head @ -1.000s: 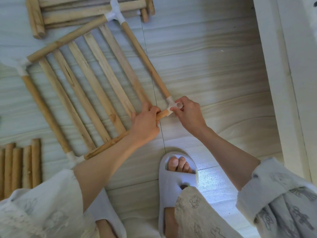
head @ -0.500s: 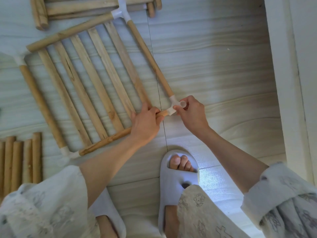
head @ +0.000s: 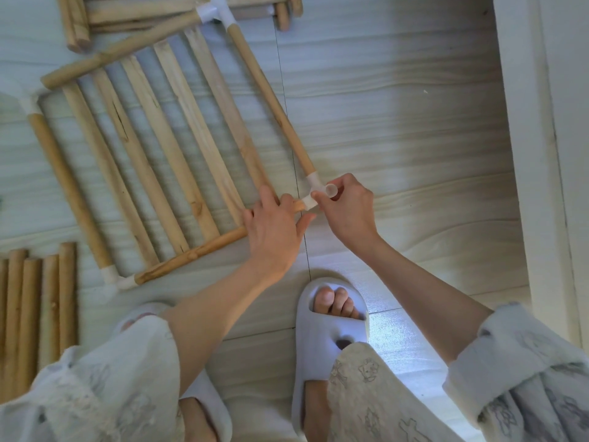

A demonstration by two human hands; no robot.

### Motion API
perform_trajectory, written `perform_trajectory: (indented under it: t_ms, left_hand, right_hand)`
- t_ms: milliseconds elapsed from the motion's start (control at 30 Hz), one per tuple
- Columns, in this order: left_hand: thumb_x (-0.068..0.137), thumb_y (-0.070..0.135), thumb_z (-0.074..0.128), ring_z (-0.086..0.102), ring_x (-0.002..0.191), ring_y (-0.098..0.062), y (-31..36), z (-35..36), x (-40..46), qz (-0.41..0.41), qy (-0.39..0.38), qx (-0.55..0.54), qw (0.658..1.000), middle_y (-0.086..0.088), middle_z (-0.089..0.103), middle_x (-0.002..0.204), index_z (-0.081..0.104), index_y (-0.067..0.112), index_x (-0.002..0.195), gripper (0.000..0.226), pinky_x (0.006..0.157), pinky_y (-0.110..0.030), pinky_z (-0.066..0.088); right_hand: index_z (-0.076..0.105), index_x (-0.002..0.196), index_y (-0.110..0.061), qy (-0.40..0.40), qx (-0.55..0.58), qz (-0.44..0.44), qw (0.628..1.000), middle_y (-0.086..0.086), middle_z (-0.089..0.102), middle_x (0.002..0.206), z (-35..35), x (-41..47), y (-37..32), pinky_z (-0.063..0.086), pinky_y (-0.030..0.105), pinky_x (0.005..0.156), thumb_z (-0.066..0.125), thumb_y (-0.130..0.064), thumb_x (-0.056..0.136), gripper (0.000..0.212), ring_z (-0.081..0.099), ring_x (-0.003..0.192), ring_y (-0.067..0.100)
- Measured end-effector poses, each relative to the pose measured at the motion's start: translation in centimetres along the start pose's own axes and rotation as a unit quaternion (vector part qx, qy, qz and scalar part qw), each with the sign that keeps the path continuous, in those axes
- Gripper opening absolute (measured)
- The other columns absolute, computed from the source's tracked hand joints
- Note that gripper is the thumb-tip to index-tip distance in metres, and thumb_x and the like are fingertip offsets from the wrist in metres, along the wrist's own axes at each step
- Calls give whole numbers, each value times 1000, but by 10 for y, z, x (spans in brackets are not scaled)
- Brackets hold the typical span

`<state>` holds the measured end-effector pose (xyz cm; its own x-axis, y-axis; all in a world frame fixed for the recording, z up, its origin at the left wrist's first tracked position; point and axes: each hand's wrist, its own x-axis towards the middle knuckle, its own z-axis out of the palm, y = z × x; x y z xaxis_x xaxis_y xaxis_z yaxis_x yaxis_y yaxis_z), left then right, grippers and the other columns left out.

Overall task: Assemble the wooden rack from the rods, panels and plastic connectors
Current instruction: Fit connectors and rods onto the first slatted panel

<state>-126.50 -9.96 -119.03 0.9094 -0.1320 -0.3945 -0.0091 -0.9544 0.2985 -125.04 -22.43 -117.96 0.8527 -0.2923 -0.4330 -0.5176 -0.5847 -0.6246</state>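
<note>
A square wooden frame lies flat on the floor, its slats running between round rods joined at the corners by white plastic connectors. The near-right corner connector is where both hands meet.

Right hand: its grip is narrow, thumb and fingertips pinching the corner connector at its open upward-facing socket. Left hand: it lies over the near rod just beside that connector; its fingers are curled round the rod's right end, thumb extended toward the connector. The rod's right end sits in the connector; its left end meets the near-left connector. The right-side rod runs from the held connector up to the far connector. The far rod sits in that connector at one end; its other end lies apart from the left connector.

Surface: pale wood-grain floor tiles with a dark joint line passing under the hands. A row of loose rods lies at the left edge, side by side. A further slatted panel lies at the top, partly under the frame's far corner. A white upright board borders the floor on the right. The person wears pale slippers and light printed clothing.
</note>
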Motion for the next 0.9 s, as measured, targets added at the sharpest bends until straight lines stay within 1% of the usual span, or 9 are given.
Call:
perform_trajectory:
  t_ms: [100, 233, 333, 467, 533, 633, 733, 833, 900]
  left_hand:
    - [93, 50, 39, 54, 82, -32, -10, -5, -3, 24, 27, 47, 998, -13, 47, 102, 57, 9, 97, 45, 73, -39, 34]
    - [90, 54, 28, 45, 54, -27, -18, -23, -12, 99, 47, 55, 992, -15, 48, 83, 57, 6, 80, 56, 57, -34, 34]
    - [94, 56, 27, 42, 63, -24, -11, -56, -13, 87, 19, 101, 991, -11, 44, 101, 54, 10, 98, 53, 61, -34, 35]
    - [94, 57, 30, 60, 84, -36, -4, -118, -19, 110, 8, 92, 990, -11, 41, 119, 54, 14, 110, 52, 67, -36, 42]
    - [92, 59, 31, 60, 88, -38, -6, -151, -23, 133, -4, 82, 988, -8, 42, 111, 55, 19, 102, 47, 70, -37, 43]
    - [90, 60, 32, 57, 86, -31, -8, -203, -34, 193, 8, 90, 977, 1, 41, 92, 46, 21, 82, 42, 67, -32, 37]
    - [89, 60, 34, 50, 81, -22, -7, -244, -48, 241, 19, 107, 964, 5, 40, 85, 45, 25, 79, 38, 65, -31, 33]
    - [88, 62, 33, 53, 80, -20, -7, -269, -59, 258, 46, 90, 961, 6, 45, 84, 55, 23, 85, 45, 65, -30, 35]
    - [87, 63, 32, 51, 77, -19, -4, -275, -66, 257, 66, 78, 961, 7, 48, 85, 60, 23, 90, 49, 65, -30, 35]
  right_hand:
    - [57, 87, -7, -10, -2, -3, 1000, -5, 56, 73, -2, -1, -8, 34, 19, 64, 63, -32, 87, 25, 53, 76, 14]
    - [57, 80, -7, -14, -6, -45, 999, 7, 66, 71, -12, -6, -17, 47, 29, 73, 50, -39, 94, 35, 64, 75, 23]
    - [60, 89, -10, -8, 27, -81, 996, 9, 65, 72, -24, -15, -33, 49, 32, 71, 52, -40, 93, 32, 64, 72, 23]
    - [67, 95, -15, -15, 90, -137, 986, 1, 58, 73, -54, -33, -67, 52, 35, 70, 50, -46, 86, 37, 61, 69, 22]
    - [67, 96, -10, -30, 125, -155, 979, 1, 56, 76, -69, -47, -85, 51, 35, 69, 51, -44, 83, 40, 56, 67, 16]
    - [63, 93, 3, -56, 150, -197, 967, 14, 53, 76, -88, -67, -108, 45, 35, 65, 56, -36, 81, 41, 47, 65, 13]
    - [52, 75, 12, -49, 167, -215, 961, 3, 37, 62, -104, -85, -130, 30, 19, 54, 65, -27, 87, 42, 34, 56, 6]
    - [47, 67, 10, -22, 196, -201, 959, 4, 33, 63, -116, -100, -149, 27, 15, 52, 59, -22, 91, 42, 29, 54, 6]
    - [42, 63, -2, 4, 210, -196, 958, -1, 32, 65, -119, -110, -159, 28, 14, 52, 56, -25, 93, 41, 30, 52, 4]
